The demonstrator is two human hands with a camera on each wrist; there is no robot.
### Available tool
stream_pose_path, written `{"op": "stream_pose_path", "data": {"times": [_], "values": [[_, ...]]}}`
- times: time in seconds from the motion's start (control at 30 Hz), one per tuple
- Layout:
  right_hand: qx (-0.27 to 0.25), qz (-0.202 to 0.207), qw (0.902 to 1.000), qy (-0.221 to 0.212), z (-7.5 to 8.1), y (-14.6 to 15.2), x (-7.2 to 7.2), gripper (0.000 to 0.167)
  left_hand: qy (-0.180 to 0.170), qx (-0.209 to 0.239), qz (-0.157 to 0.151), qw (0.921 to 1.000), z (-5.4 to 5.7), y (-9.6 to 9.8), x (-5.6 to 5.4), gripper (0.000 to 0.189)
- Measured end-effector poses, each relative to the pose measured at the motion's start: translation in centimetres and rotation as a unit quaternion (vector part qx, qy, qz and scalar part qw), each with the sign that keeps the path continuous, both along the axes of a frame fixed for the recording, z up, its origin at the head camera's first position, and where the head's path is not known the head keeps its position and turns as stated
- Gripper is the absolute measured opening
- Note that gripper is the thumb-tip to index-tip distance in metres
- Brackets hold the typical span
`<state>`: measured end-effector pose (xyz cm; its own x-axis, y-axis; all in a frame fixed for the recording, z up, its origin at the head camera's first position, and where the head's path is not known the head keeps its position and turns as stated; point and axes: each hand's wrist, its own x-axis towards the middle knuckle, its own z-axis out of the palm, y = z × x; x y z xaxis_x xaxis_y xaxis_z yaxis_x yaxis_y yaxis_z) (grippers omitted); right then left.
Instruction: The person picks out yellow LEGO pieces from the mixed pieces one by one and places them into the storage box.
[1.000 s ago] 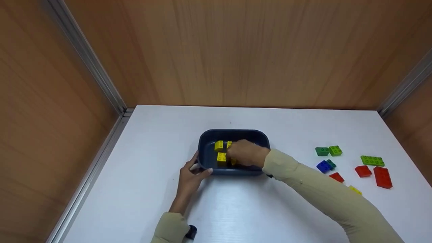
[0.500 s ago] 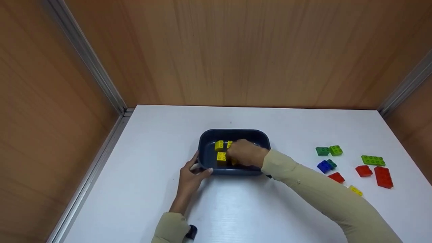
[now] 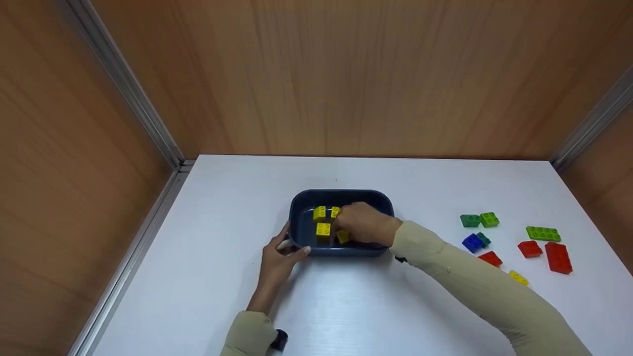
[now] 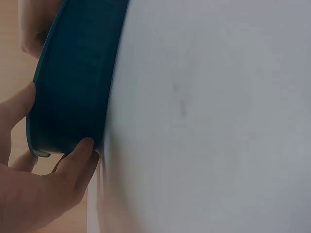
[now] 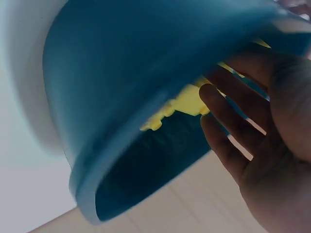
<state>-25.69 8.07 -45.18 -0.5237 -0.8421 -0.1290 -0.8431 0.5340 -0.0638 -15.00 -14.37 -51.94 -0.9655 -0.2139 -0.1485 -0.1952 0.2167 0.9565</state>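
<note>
A dark blue rectangular dish [image 3: 341,252] stands on the white table with several yellow toy bricks [image 3: 323,230] inside. At its left end my left hand [image 3: 278,259] grips the wall, thumb toward the near side and fingers toward the far side; the left wrist view shows fingertips on the dish [image 4: 73,73]. My right hand [image 3: 363,223] reaches down into the dish, beside a yellow brick [image 3: 342,236] at the near side. In the right wrist view its loosely bent fingers [image 5: 226,114] are close to a yellow brick [image 5: 187,102]. I cannot tell whether it pinches one; the rim hides its other fingertips.
To the right lie loose bricks: dark green [image 3: 470,220], light green [image 3: 489,219], blue [image 3: 473,243], several red ones [image 3: 559,257], a long green one [image 3: 543,233] and a yellow one [image 3: 519,277] beside the right sleeve. Wooden panels [image 3: 346,79] enclose the table.
The right hand has shifted slightly right and away from the near yellow brick in the dish, so more of that brick shows. The left hand and dish stay in place.
</note>
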Motion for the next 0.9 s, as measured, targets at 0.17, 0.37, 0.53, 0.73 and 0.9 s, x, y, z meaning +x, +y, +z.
{"op": "stream_pose_path", "data": {"times": [0.17,0.37,0.53,0.73,0.9], "values": [[-0.041,-0.035,0.9985,0.007,1.0,1.5,0.1,0.034,0.005,0.001,0.002,1.0,0.1,0.0,0.0,0.083],[-0.093,-0.087,0.9918,-0.003,1.4,4.0,0.3,0.029,0.004,0.002,0.0,1.0,0.2,0.0,0.1,0.084],[-0.132,-0.121,0.9838,0.005,1.9,6.5,0.8,0.034,0.004,0.002,-0.002,1.0,0.2,0.0,0.0,0.083],[-0.156,-0.144,0.9771,0.009,2.2,9.3,1.5,0.036,0.014,0.003,-0.002,0.9999,0.1,0.0,-0.1,0.083],[-0.164,-0.164,0.9726,0.017,1.9,11.4,2.1,0.036,0.015,0.007,-0.004,0.9999,0.1,0.0,-0.1,0.082]]}}
